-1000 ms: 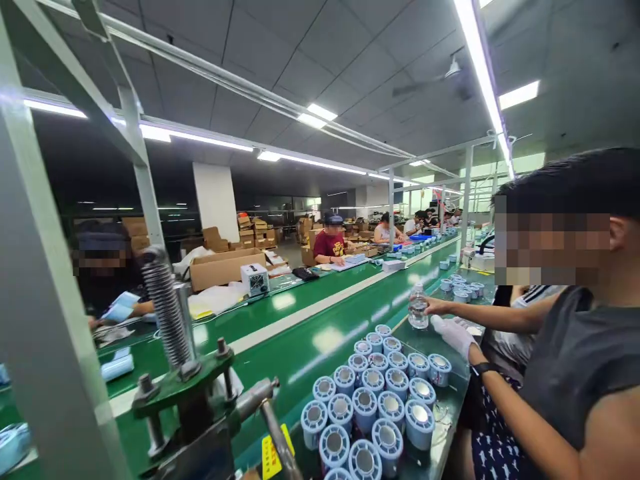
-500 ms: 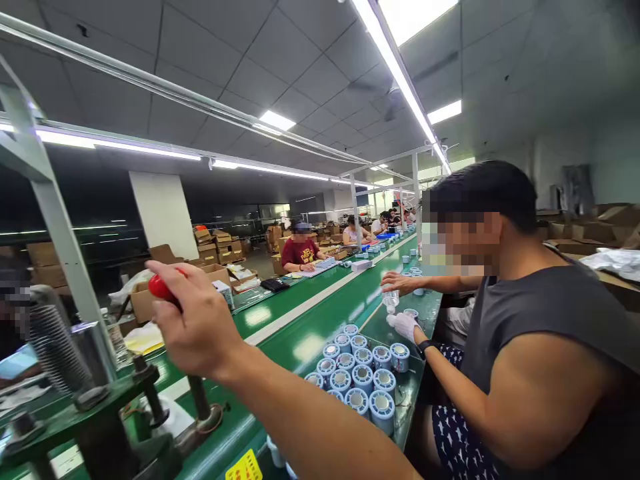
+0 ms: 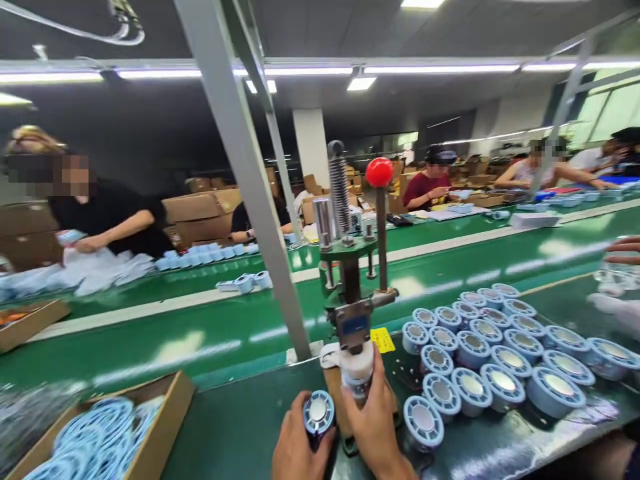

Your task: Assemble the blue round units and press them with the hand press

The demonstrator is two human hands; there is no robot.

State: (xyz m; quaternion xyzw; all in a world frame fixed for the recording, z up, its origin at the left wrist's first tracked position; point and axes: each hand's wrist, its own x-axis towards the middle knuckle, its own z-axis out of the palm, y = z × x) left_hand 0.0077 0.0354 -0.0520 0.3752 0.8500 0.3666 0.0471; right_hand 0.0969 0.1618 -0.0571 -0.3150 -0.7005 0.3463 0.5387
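Observation:
My left hand [image 3: 295, 443] is closed around a light blue round housing [image 3: 319, 411], its slotted ring and silver centre facing up. Just right of it, my right hand [image 3: 374, 423] wraps round a white-topped cylinder [image 3: 357, 367] beneath the ram of a green hand press [image 3: 353, 320]. The lower part of that cylinder is partly hidden by my fingers. The press lever stands upright with its red ball knob [image 3: 379, 173] on top, and neither hand is on it. Several similar blue housings [image 3: 473, 347] stand grouped to the right of my right hand.
A cardboard box [image 3: 167, 417] of blue rings lies at the lower left. A green conveyor belt [image 3: 165, 343] runs behind the press, and a grey post [image 3: 240, 160] rises beside it. Co-workers sit across the belt; another person's hands [image 3: 620, 303] show at the right edge.
The view has swung left and down to the press. My right hand has let go of the red knob and is now at the cylinder under the ram. My left hand has come into view holding a housing.

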